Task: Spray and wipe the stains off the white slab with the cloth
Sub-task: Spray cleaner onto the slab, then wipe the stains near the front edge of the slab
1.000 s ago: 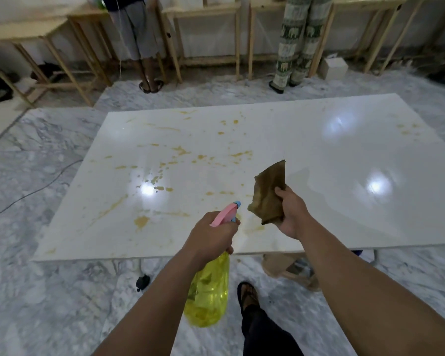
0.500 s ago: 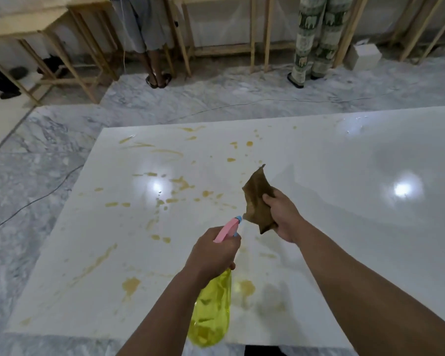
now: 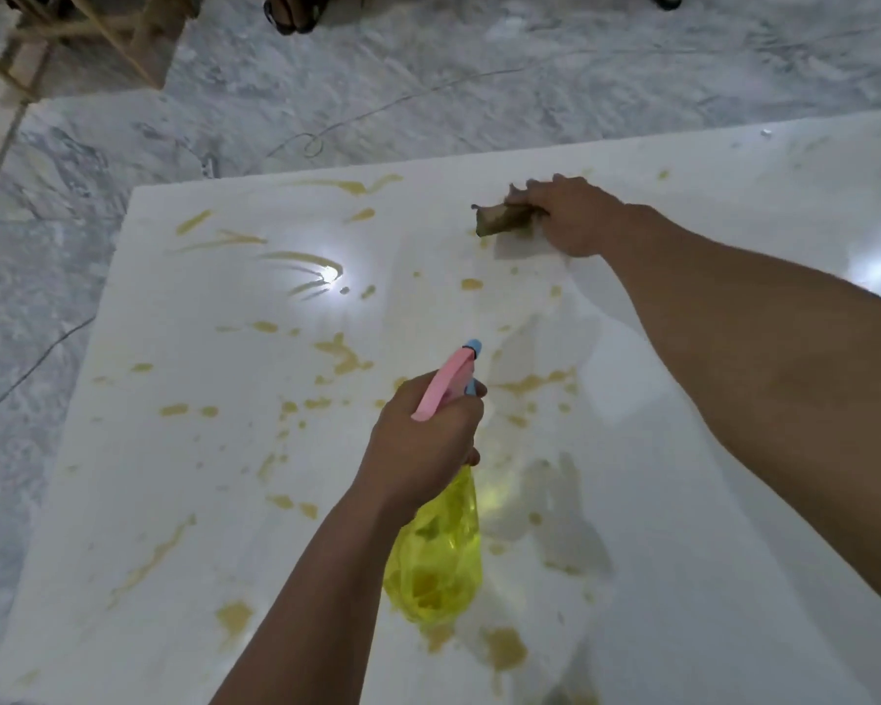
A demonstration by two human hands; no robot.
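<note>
brown and soft, the cloth (image 3: 504, 216) will bunch and mould easily; best pressed flat under the palm. the right hand (image 3: 576, 216) presses it on the far part of the white slab (image 3: 733, 501), its long side running left to right. the left hand (image 3: 423, 440) is wrapped round the neck of a light yellow spray bottle (image 3: 436, 557), nozzle pointing far over the stains (image 3: 342, 353)
</note>
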